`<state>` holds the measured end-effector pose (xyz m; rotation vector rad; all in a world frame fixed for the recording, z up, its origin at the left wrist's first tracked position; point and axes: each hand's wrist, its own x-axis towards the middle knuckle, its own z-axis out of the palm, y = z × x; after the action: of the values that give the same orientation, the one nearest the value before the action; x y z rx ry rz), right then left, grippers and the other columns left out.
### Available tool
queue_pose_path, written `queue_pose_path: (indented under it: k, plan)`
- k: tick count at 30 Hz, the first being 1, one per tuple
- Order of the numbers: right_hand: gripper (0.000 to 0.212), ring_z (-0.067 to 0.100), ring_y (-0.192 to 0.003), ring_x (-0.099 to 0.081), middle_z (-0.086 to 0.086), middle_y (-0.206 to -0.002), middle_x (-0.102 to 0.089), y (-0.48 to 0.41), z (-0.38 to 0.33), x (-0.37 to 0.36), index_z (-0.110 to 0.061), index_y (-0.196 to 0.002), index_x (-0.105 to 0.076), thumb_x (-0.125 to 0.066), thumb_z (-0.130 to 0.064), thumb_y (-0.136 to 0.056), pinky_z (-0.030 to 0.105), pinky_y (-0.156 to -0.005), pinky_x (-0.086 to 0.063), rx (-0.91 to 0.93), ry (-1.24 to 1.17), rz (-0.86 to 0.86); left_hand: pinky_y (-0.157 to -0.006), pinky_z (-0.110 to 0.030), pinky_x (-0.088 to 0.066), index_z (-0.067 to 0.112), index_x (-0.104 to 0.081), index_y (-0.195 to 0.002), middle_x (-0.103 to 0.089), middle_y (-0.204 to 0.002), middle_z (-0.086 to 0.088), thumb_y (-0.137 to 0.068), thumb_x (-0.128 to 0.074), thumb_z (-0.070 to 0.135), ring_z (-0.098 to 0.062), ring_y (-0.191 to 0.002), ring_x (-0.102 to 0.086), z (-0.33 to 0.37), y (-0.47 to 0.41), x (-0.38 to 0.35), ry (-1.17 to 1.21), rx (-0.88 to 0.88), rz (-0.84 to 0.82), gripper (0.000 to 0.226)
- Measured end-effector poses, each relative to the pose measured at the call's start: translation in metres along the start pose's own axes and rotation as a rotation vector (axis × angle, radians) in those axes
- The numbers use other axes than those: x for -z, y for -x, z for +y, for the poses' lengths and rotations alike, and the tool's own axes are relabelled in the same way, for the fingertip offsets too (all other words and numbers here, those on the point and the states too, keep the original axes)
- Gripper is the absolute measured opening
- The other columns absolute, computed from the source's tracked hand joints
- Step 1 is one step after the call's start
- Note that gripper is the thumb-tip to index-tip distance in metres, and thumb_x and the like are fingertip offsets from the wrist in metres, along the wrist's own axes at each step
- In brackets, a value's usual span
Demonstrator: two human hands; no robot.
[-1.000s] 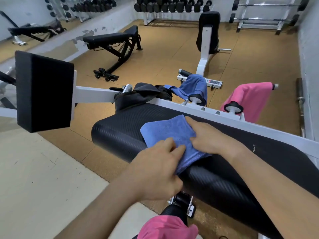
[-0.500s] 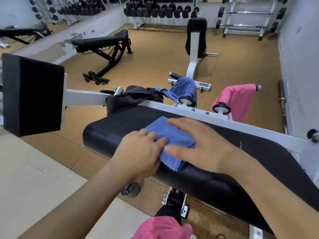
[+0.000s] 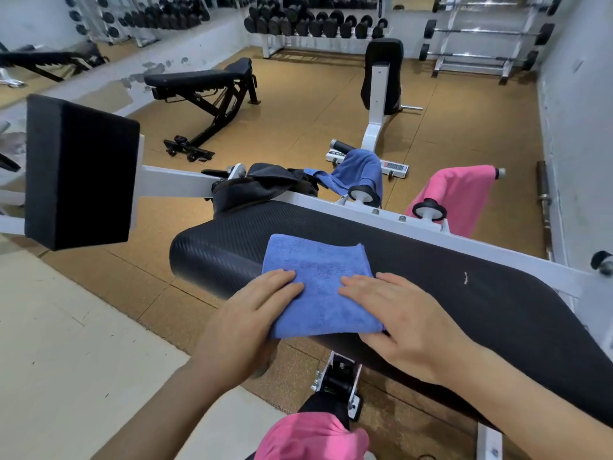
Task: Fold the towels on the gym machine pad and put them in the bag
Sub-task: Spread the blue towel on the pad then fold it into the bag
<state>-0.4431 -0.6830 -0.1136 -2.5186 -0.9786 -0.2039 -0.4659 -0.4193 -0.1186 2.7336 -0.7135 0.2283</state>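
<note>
Fingers (image 3: 282,280) of the left hand (image 3: 255,313) lie straight and flat on the near-left corner of the folded blue towel (image 3: 318,277); thumb not visible. Right hand (image 3: 398,320): fingers (image 3: 358,287) also straight, spread slightly, pressing the near-right corner. Neither hand grips anything.

Towel: blue terry, short fuzzy nap, folded to a near-square with soft rounded edges. It rests on the left part of the machine pad (image 3: 225,247), its near edge draping over the pad's rounded front.

Pad: long, black, vinyl with a fine carbon-weave pattern, bulging edge, one small white scuff towards the right. White painted steel rail (image 3: 398,224) runs along its far side, with bolts.

Bag (image 3: 262,187): dark, limp fabric, slumped at the pad's far-left end, touching the rail. Just right of it a second blue towel (image 3: 361,167) hangs over a roller. Further right a pink towel (image 3: 457,194) drapes over a bar. Pink cloth (image 3: 311,439) at the near bottom edge; cannot tell what it is.

Black square cushion (image 3: 79,171) on a white arm at left. Floor (image 3: 298,127) is cork-coloured and speckled.

Versus half a second ago: left fingers were curled, pinching the towel's near edge, and the right hand lay across its top, covering most of it. Now both hands have flattened at the near corners and the towel's full top face shows, smoothed.
</note>
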Motion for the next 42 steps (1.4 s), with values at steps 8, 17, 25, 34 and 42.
queue_pose_path:
  k: [8,17,25,34,42]
  plan:
    - [0.007,0.017,-0.062,-0.055,0.000,-0.069,-0.062,-0.033,0.009,0.018,-0.035,-0.087,-0.056,-0.057,-0.029,-0.087,0.036,-0.061,-0.047,-0.454,-0.495,0.067,-0.064,-0.029,-0.049,0.023,-0.059,-0.096,-0.066,-0.078,0.006,-0.092,-0.062,0.030,-0.010,-0.071,-0.061,0.010,-0.040,0.021,0.500,0.472,0.210,0.009]
    - [0.045,0.020,-0.061,-0.048,-0.002,-0.061,-0.046,-0.065,0.030,-0.005,-0.034,-0.121,-0.029,-0.060,-0.028,-0.089,0.032,-0.060,-0.036,-0.622,-0.488,0.229,-0.066,-0.033,-0.043,0.035,-0.040,-0.116,-0.065,-0.070,0.003,-0.084,-0.067,0.032,-0.012,-0.073,-0.062,0.010,-0.085,0.017,0.443,0.760,0.292,0.041]
    - [0.008,0.025,-0.079,-0.054,-0.001,-0.092,-0.047,-0.077,0.033,-0.006,-0.034,-0.097,-0.050,-0.056,-0.033,-0.092,0.036,-0.072,-0.045,-0.548,-0.229,0.086,-0.074,-0.038,-0.051,0.047,-0.056,-0.114,-0.038,-0.110,0.007,-0.095,-0.051,0.034,-0.019,-0.081,-0.057,0.005,-0.084,0.015,0.100,0.502,0.150,0.024]
    - [0.067,0.009,-0.142,-0.020,-0.013,-0.153,-0.029,-0.068,0.043,0.008,-0.034,-0.130,-0.056,-0.056,-0.073,-0.075,0.044,-0.113,-0.030,-0.439,-0.195,-0.249,-0.107,-0.042,-0.036,0.041,-0.042,-0.140,-0.024,-0.139,0.010,-0.063,-0.052,0.044,-0.013,-0.127,-0.020,-0.026,-0.068,0.026,0.079,0.384,-0.228,0.078]
    - [0.017,0.014,-0.072,-0.060,-0.010,-0.077,-0.066,-0.075,0.054,0.000,-0.026,-0.088,-0.062,-0.066,-0.020,-0.072,0.020,-0.064,-0.047,-0.534,-0.601,-0.010,-0.096,-0.034,-0.047,0.029,-0.067,-0.104,-0.068,-0.109,0.013,-0.072,-0.053,0.029,-0.009,-0.107,-0.061,-0.026,-0.078,0.023,0.633,0.601,-0.006,0.035]
